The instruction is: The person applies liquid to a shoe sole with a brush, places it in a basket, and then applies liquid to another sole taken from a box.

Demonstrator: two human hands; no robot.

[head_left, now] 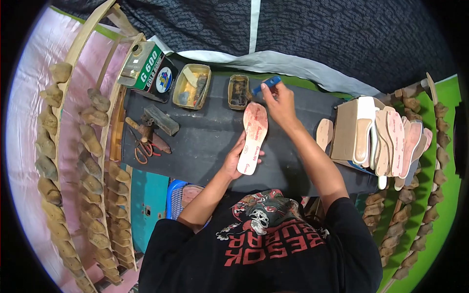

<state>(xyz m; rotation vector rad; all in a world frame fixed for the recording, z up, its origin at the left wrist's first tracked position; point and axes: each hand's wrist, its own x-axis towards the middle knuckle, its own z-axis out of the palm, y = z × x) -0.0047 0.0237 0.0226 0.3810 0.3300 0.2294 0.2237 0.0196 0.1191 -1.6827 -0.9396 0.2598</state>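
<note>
My left hand (233,159) holds a pale insole board (253,141) with red print, its fingers wrapped under the lower half. The upper end of the board is darker and reddish, as if wet. In my right hand (282,104) is a brush (270,84) with a blue handle, gripped between thumb and fingers. Its bristle end points down and left, just above the board's top and beside a small tub (231,103) with dark, crusted residue inside.
A larger tub (176,100) and a G 600 Gold Bond can (146,71) stand at the back left. Scissors (141,150), a hammer (139,128) and a dark block (161,120) lie left. Insoles (395,141) lean against a cardboard box (347,128) at right. Racks of shoe lasts (47,166) flank the table.
</note>
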